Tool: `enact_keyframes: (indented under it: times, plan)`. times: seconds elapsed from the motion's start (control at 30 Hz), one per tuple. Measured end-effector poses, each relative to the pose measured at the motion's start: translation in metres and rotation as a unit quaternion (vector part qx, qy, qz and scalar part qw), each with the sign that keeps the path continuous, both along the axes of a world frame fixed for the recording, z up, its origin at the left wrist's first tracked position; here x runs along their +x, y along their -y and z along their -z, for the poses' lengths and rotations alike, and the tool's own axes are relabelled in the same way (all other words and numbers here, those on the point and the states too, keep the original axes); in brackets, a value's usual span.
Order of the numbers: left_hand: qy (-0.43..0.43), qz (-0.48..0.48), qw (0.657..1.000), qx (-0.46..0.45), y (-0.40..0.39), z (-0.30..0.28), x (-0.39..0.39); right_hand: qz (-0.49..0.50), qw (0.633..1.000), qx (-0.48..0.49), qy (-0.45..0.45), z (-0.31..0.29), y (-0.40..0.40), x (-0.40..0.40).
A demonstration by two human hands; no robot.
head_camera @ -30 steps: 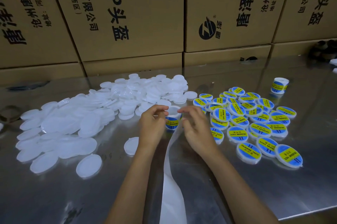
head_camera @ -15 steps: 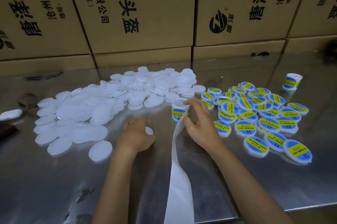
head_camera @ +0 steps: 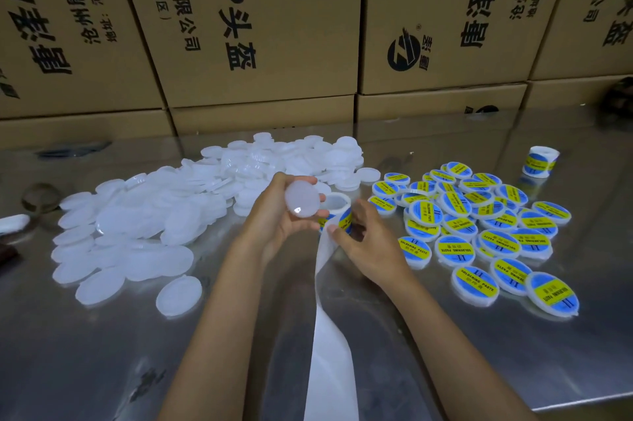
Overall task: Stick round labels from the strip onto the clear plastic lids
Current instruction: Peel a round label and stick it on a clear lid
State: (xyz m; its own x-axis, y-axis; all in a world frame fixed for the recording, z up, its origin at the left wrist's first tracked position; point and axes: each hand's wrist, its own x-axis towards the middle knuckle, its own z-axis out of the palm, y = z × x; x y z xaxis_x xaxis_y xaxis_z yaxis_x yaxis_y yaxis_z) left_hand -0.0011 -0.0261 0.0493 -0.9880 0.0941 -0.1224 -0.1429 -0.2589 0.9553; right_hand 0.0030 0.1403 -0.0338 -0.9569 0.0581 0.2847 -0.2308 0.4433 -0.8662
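White backing paper (head_camera: 330, 352) is seen nearest the camera, trailing from the desk's front edge up between the two forearms to the label roll (head_camera: 337, 213). The polished metal desk (head_camera: 102, 369) is covered on both sides of it. The right hand (head_camera: 368, 244) is laid beside the roll with its fingers curled, and the paper strip is pinched at the thumb just below the roll. The left hand (head_camera: 274, 215) is raised just left of the roll, and one clear unlabelled lid (head_camera: 303, 198) is gripped between its thumb and fingers, face toward the camera. The two hands are close together but not touching. To the left, a broad heap of bare lids (head_camera: 164, 215) is spread over the desk. To the right, labelled lids (head_camera: 479, 225) with blue and yellow stickers are clustered. Farther right, a second label roll (head_camera: 539, 161) is stood on end. Behind everything, printed cardboard boxes (head_camera: 257, 26) are stacked along the desk's far edge.
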Motion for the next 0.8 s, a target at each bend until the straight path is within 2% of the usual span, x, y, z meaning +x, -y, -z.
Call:
enact_keyframes:
  times: [0.13,0.3,0.43,0.63,0.8]
  plan:
    - [-0.011,0.018,1.000,-0.019,-0.014,0.014,-0.013,0.013,1.000,0.002,0.000,0.001,0.001,-0.004]
    - [-0.094,-0.067,0.987,-0.115,-0.019,0.033,-0.016,0.034,0.999,-0.035,0.005,0.004,-0.001,-0.009]
    - [-0.139,-0.121,0.968,-0.170,-0.028,0.036,-0.012,0.061,0.998,-0.024,-0.001,0.004,-0.001,-0.007]
    - [-0.200,-0.079,0.949,-0.231,-0.038,0.042,-0.007,0.053,0.998,-0.009,-0.019,0.001,0.001,-0.003]
    - [-0.186,-0.053,0.958,-0.212,-0.041,0.045,-0.009,0.052,0.997,0.039,-0.049,0.002,0.003,-0.001]
